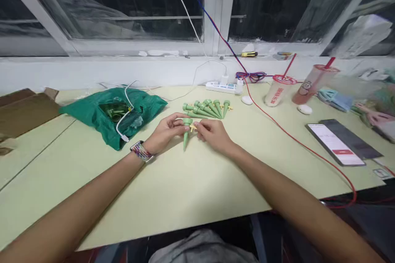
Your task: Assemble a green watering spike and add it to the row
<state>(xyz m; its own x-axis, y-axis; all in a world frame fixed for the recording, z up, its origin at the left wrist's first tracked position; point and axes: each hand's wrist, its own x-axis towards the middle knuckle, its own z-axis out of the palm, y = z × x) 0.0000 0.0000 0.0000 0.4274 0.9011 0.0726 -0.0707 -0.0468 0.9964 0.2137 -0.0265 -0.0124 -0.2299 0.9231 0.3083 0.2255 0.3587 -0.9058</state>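
Observation:
My left hand [165, 131] and my right hand [212, 133] meet over the pale yellow table [173, 185]. Between them is a green cone-shaped spike [186, 133], point toward me. The left fingers pinch its wide top. My right fingers pinch a small yellow piece [193, 127] at the spike's side. Just behind, several more green spikes [207, 109] lie fanned out on the table. A watch with a patterned band [142, 151] is on my left wrist.
A green plastic bag [114, 113] with a white cable across it lies at left, brown cardboard [21, 109] beyond. A power strip [222, 87], two lidded cups [279, 89], a phone [336, 144], a dark tablet [354, 139] and a red wire [296, 139] occupy the right.

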